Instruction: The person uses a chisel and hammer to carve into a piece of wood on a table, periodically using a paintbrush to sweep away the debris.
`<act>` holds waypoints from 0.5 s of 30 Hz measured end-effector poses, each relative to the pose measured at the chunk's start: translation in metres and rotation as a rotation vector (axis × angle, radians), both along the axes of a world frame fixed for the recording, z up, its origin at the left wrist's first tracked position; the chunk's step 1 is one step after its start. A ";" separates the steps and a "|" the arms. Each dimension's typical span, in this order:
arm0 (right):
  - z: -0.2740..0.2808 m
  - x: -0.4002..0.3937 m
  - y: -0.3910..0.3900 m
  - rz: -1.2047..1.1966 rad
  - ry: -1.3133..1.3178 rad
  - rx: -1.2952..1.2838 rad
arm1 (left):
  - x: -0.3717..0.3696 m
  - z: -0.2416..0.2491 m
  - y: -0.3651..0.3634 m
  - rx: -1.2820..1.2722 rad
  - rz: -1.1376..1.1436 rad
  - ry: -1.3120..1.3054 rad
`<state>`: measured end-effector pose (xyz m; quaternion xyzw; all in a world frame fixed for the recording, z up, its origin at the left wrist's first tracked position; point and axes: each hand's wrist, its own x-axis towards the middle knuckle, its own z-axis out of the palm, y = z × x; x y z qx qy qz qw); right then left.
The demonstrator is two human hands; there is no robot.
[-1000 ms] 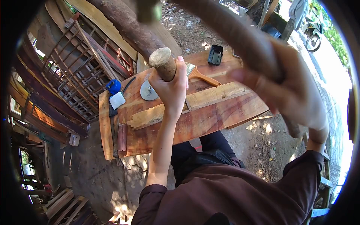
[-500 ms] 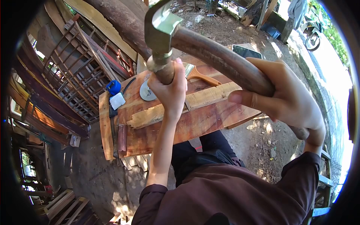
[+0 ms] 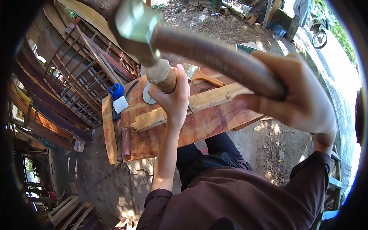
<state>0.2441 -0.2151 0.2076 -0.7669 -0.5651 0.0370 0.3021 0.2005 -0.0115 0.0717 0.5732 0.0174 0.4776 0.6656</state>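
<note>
Nearest the camera, closed firmly around the dark, smooth, rounded wooden shaft of a hammer (image 3: 214, 57): the right hand (image 3: 303, 96), blurred. Steel hammer head, pale and glinting, likewise blurred; nearer the camera than a moment ago, when seemingly on the handle end, a change suggestive of recoil from a blow. Any gap from the handle end impossible to tell.

Just below, clenched in the left hand (image 3: 174, 101): a thick cylindrical wooden tool handle (image 3: 163, 74), tilted, its pale top rough and flattened as if by repeated striking. Lower end largely hidden by the hand, over a long, yellowish wooden strip (image 3: 220, 96) with a ragged, splintered end.

Beneath the strip, a broad slab of reddish, streaked wood (image 3: 161, 143). On the slab: an orange-handled flat brush (image 3: 209, 78), a thin grey disc (image 3: 148, 95), a rounded blue object (image 3: 116, 90) beside a white block (image 3: 120, 104), and a red-brown oblong block (image 3: 125, 142).

Farther off, a slatted wooden lattice (image 3: 73, 65) and littered brown earth (image 3: 203, 27).
</note>
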 end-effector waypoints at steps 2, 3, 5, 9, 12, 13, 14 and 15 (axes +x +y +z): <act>0.008 -0.007 0.002 -0.076 0.170 0.162 | -0.003 0.006 -0.004 0.043 0.089 0.068; 0.006 -0.017 -0.004 -0.284 0.130 0.222 | -0.001 0.000 -0.002 0.008 0.041 0.027; -0.009 -0.018 -0.004 -0.381 0.240 0.416 | -0.001 -0.004 -0.001 0.023 0.044 0.011; -0.005 -0.004 0.004 0.026 0.143 -0.103 | 0.000 -0.008 -0.004 0.010 0.083 0.009; 0.009 0.002 0.006 -0.059 0.314 -0.188 | 0.000 -0.005 -0.003 0.032 0.019 -0.039; 0.016 -0.001 0.009 -0.122 0.480 -0.187 | -0.002 0.001 -0.006 0.082 0.091 0.037; 0.017 -0.002 0.008 -0.121 0.468 -0.183 | -0.003 0.000 -0.008 0.086 0.093 0.025; 0.018 -0.001 0.008 -0.153 0.538 -0.140 | -0.004 -0.004 -0.007 0.037 0.068 0.034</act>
